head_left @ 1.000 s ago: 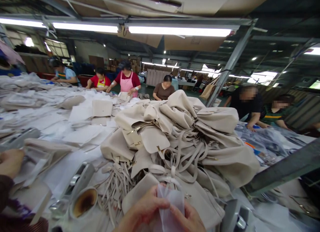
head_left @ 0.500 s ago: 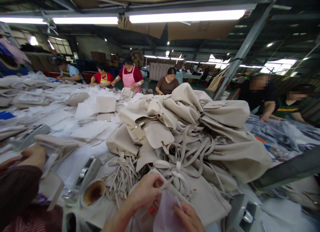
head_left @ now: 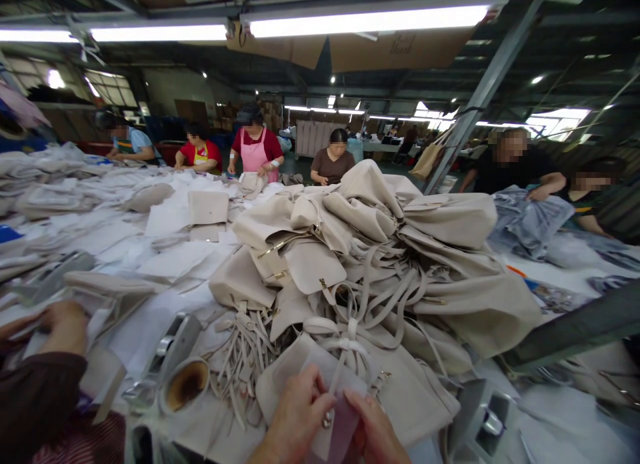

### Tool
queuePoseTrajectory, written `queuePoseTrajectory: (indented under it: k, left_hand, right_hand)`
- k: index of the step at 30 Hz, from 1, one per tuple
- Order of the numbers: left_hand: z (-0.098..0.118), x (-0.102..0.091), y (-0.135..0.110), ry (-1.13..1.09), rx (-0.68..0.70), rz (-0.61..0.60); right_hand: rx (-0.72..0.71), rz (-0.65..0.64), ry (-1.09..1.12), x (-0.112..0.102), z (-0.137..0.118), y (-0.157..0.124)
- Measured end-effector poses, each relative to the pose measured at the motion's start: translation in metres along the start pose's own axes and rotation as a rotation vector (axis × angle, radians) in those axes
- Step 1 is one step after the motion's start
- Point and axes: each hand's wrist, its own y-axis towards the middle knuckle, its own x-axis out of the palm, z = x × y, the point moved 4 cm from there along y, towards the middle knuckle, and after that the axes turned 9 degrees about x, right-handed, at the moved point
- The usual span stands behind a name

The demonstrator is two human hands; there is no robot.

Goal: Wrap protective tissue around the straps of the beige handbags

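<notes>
My left hand (head_left: 300, 414) has its thumb and fingers closed on a narrow beige strap (head_left: 323, 446) with a round metal stud near its end. A thin translucent sheet (head_left: 344, 417) lies behind and beside the strap. Its right edge is pinched by my right hand (head_left: 376, 429). Under both hands rests a beige bag (head_left: 410, 391) with a small gold clasp, and looped straps tied in a knot (head_left: 353, 347) sit on top of it. My fingers partly cover the strap and the sheet.
A large pile of beige bags (head_left: 370, 217) rises ahead. Loose straps (head_left: 245, 357), a tape dispenser (head_left: 173, 344) and a brown-stained cup (head_left: 186, 384) are on the left. Another metal dispenser (head_left: 483, 417) stands right. A co-worker's hand (head_left: 65, 324) is at far left; several people work beyond.
My hands have come closer together, the left one moving down and right. The strap's studded end now hangs over the sheet. At right, a person has lifted a grey plastic bundle.
</notes>
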Motion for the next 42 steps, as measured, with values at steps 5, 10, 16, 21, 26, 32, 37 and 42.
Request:
queuePoseTrajectory:
  k: [5, 10, 16, 21, 26, 32, 37, 42]
  left_hand:
    - [-0.010, -0.004, 0.004, 0.103, -0.025, 0.030]
    - [-0.008, -0.007, 0.003, 0.225, -0.042, 0.023]
    - [-0.004, -0.028, -0.009, 0.359, -0.080, 0.128]
    - [-0.021, -0.030, -0.017, 0.192, -0.061, 0.187]
    - [-0.050, -0.016, -0.017, -0.305, -0.161, 0.048]
    - [-0.055, 0.009, -0.031, -0.913, -0.257, 0.051]
    - [-0.043, 0.003, -0.033, -1.023, -0.186, -0.049]
    - [-0.038, -0.014, -0.009, -0.813, -0.277, 0.032]
  right_hand:
    - [0.042, -0.065, 0.015, 0.017, -0.015, -0.010]
    - [0.004, -0.063, -0.101, 0.025, -0.024, -0.013]
    - [0.065, 0.044, -0.061, 0.021, -0.018, -0.008]
    - [0.064, 0.071, -0.079, 0.027, -0.025, -0.014]
    - [0.038, 0.053, -0.089, 0.032, -0.029, -0.020]
    - [0.041, 0.116, -0.088, 0.027, -0.023, -0.015]
    - [0.019, 0.136, -0.123, 0.026, -0.023, -0.018]
    - [0.031, 0.066, -0.098, 0.023, -0.019, -0.015]
